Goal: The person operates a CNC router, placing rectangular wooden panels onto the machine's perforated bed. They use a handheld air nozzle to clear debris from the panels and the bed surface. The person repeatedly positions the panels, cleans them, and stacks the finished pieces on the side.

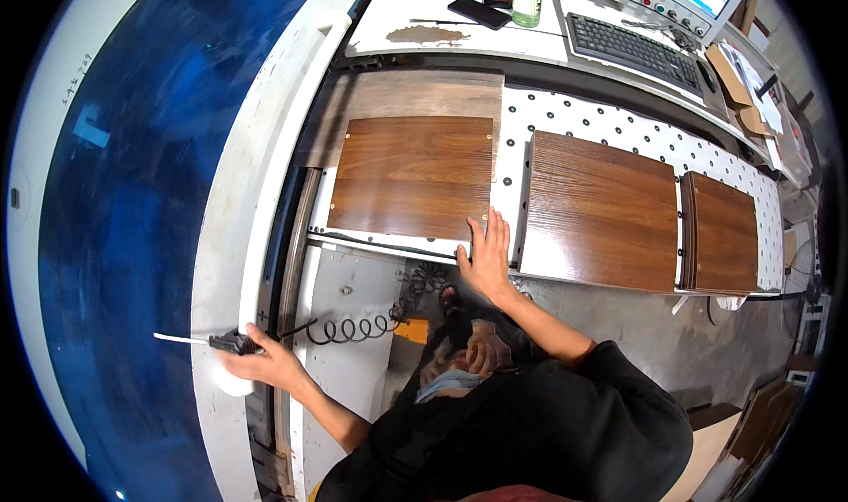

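Plainly, the brown panel lies flat over the left part of the dotted white bed. Your right hand is spread at its near right corner, gripping nothing, perhaps to steady it. Your left hand is curled round what looks like a black air gun, nozzle leftward, probably held aside to keep the panel clear. Its coiled hose hangs near the bed and could snag. Rightward lie a second panel and a panel stack; beyond sits a keyboard.
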The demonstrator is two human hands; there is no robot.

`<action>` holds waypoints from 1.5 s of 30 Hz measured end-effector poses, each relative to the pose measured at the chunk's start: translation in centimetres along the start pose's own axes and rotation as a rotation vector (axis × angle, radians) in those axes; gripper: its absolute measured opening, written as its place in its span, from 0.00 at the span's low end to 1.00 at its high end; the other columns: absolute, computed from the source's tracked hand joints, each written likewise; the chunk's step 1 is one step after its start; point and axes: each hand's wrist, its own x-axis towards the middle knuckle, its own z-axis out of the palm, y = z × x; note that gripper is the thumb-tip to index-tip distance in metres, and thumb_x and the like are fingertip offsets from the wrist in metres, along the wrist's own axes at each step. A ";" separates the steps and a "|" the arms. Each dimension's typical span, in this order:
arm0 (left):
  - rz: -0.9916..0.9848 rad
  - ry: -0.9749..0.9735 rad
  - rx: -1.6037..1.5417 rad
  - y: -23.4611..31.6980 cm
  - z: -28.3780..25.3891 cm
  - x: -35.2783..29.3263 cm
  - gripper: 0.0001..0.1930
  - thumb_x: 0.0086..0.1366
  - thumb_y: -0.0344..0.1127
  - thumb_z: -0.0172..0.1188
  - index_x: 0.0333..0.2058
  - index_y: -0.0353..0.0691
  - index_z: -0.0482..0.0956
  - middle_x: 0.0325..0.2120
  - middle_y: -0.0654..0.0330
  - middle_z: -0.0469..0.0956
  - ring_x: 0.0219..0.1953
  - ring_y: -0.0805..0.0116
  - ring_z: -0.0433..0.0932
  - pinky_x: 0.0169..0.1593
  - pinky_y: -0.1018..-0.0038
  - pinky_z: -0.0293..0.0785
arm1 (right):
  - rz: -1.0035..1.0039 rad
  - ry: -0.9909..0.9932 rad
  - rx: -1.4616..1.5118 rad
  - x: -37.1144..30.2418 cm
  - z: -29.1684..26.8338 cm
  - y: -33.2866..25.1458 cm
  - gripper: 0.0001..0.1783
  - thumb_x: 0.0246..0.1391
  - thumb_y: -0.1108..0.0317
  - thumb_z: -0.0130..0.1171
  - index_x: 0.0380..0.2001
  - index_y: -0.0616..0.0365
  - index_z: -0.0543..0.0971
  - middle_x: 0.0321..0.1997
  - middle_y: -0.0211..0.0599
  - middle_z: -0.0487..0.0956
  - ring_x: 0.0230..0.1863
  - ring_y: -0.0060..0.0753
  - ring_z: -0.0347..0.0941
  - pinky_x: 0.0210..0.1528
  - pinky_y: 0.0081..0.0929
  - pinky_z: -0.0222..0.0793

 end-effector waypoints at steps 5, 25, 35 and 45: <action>0.365 0.291 -0.670 4.9 -0.5 1.0 0.30 0.72 0.41 0.53 0.65 0.29 0.60 0.63 0.42 0.65 0.65 0.49 0.65 0.70 0.53 0.58 | 0.112 -0.024 0.075 -0.3 -0.4 -0.2 0.37 0.56 0.65 0.60 0.65 0.69 0.61 0.71 0.78 0.50 0.74 0.77 0.43 0.75 0.64 0.36; 0.138 -1.025 -0.642 8.8 30.1 -3.9 0.26 0.67 0.49 0.62 0.40 0.23 0.83 0.34 0.40 0.84 0.39 0.49 0.83 0.48 0.61 0.75 | 0.510 -0.070 0.677 1.5 -8.7 -4.6 0.26 0.62 0.58 0.58 0.62 0.50 0.69 0.74 0.63 0.55 0.75 0.61 0.51 0.72 0.45 0.54; 0.021 -1.320 -1.051 19.5 17.9 -13.6 0.30 0.71 0.47 0.61 0.56 0.21 0.73 0.50 0.41 0.80 0.52 0.57 0.78 0.59 0.66 0.71 | 0.585 0.499 0.535 -8.2 -19.9 0.8 0.12 0.59 0.63 0.62 0.42 0.58 0.80 0.48 0.45 0.78 0.53 0.42 0.74 0.57 0.36 0.69; 0.970 -1.229 -0.967 30.8 0.7 -19.2 0.39 0.67 0.57 0.61 0.68 0.40 0.64 0.72 0.35 0.43 0.73 0.34 0.42 0.71 0.43 0.42 | 0.694 0.491 -0.440 -10.1 -26.6 9.8 0.27 0.56 0.50 0.62 0.55 0.52 0.77 0.73 0.61 0.58 0.76 0.66 0.46 0.76 0.65 0.36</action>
